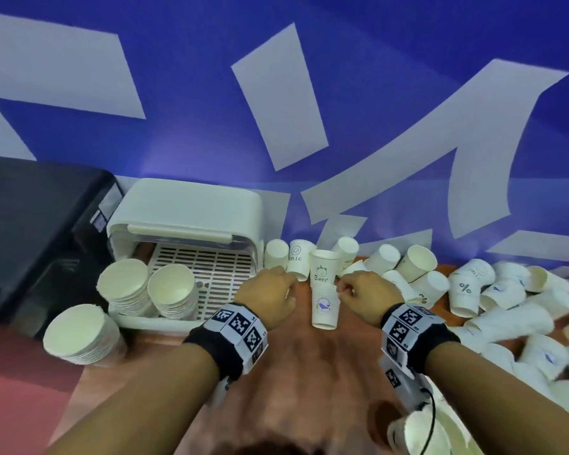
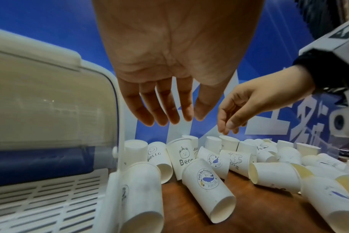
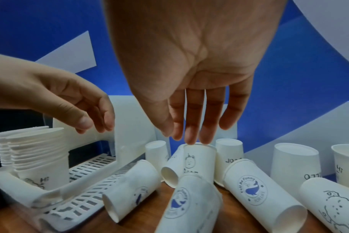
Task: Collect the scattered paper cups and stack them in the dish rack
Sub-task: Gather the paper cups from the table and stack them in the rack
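The white dish rack stands at the left with its lid up and two cup stacks inside. White paper cups lie scattered on the wooden table to its right. My left hand hovers with relaxed, empty fingers by the rack's right edge, above a lying cup. My right hand hangs open, and its fingertips are at the rim of an upright "Bear" cup. A whale-print cup lies between both hands.
A third cup stack stands on the table left of the rack. A black appliance sits at the far left. A dense pile of tipped cups fills the right side. A blue and white banner wall rises behind.
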